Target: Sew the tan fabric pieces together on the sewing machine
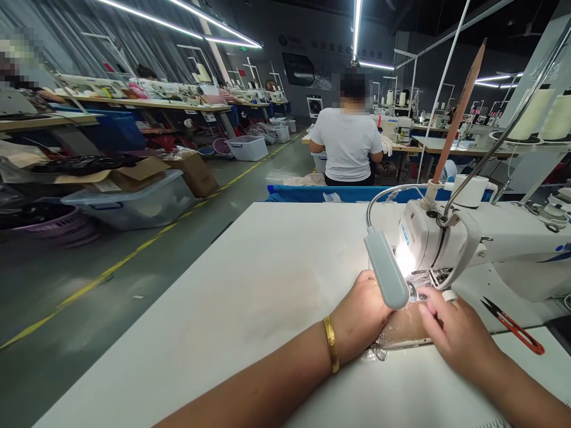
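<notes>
A white JUKI sewing machine (413,235) stands on the right of the white table. My left hand (363,309), with a gold bangle at the wrist, is curled in beside the needle area. The grey lamp head (387,270) hides its fingertips. My right hand (461,327), wearing a ring, is bent in from the other side, index finger and thumb close to the presser foot (417,291). What the fingers hold is too small or hidden to name. Between the hands lies a brownish plate (404,327) with loose thread bits on it.
Red-handled thread snips (513,327) lie right of my right hand. A pencil (461,110) stands upright on the machine, and thread cones (530,116) are behind. A co-worker in a white shirt (350,142) sits ahead. Plastic bins (134,202) line the left aisle.
</notes>
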The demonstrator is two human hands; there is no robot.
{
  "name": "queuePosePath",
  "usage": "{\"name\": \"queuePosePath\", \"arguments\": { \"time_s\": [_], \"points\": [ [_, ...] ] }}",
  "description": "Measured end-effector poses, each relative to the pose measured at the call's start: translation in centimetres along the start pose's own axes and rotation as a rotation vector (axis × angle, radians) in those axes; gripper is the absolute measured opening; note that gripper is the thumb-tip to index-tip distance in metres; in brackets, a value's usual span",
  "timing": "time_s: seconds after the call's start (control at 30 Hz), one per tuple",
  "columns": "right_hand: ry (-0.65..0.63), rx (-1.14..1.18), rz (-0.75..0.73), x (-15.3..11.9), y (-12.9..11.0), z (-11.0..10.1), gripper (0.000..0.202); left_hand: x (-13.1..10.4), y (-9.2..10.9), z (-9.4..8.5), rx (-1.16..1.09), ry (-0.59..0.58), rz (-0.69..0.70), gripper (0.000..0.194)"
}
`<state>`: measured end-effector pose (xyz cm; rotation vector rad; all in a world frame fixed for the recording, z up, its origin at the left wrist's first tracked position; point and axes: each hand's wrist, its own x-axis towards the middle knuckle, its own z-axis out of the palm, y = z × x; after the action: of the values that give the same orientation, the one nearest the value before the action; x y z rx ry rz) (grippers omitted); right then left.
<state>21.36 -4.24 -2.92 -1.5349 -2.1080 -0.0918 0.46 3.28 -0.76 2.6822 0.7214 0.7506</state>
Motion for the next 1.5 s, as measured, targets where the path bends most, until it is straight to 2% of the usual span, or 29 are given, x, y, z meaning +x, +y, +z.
{"name": "queuePosePath", "arguments": {
  "time_s": [0.13,0.33,0.47,0.6,0.77,0.83,0.97,1.1,1.23,1.3,1.37,1.43,1.5],
  "points": [
    [-0.044,0.009,0.070,0.3,0.1,-0.6,0.028,0.1,0.3,-0.1,-0.009,-0.038,-0.052,0.031],
    [-0.055,0.033,0.085,-1.4,1.8,0.3,0.029,-0.3,0.0,0.3,0.070,-0.080,-0.061,0.031],
    [-0.101,0.088,0.117,-1.9,2.1,0.9,0.026,-0.5,-0.6,0.4,0.189,-0.126,-0.060,0.019],
    [-0.127,0.122,0.169,-1.7,1.3,1.3,0.027,-0.4,-0.9,-0.1,0.233,-0.157,-0.175,0.019],
    [-0.149,0.120,0.186,-1.6,1.4,1.4,0.030,0.2,-0.3,-2.5,0.294,-0.250,-0.277,0.018],
    [-0.171,0.125,0.187,-1.6,1.6,1.4,0.031,0.5,0.0,-4.2,0.296,-0.218,-0.283,0.017],
    [-0.188,0.129,0.189,-1.6,1.8,1.2,0.031,0.2,0.2,-8.0,0.284,-0.063,-0.291,0.021],
    [-0.187,0.118,0.206,-1.5,1.7,1.1,0.033,-2.2,-1.1,-11.2,0.267,0.035,-0.335,0.015],
    [-0.191,0.117,0.193,-1.8,2.2,1.2,0.034,-5.9,-2.4,-12.7,0.181,-0.042,-0.491,0.015],
    [-0.198,0.113,0.190,-2.0,2.8,1.3,0.033,-7.8,-2.2,-12.6,0.119,-0.104,-0.561,0.016],
    [-0.203,0.108,0.196,-2.2,3.3,1.6,0.032,-9.3,-1.7,-11.7,0.065,-0.152,-0.588,0.019],
    [-0.214,0.103,0.200,-2.3,3.6,1.7,0.032,-10.4,-1.1,-10.3,0.057,-0.192,-0.582,0.025],
    [-0.217,0.090,0.197,-2.3,3.7,1.6,0.031,-11.1,-0.7,-8.9,0.092,-0.224,-0.537,0.018]
  ]
}}
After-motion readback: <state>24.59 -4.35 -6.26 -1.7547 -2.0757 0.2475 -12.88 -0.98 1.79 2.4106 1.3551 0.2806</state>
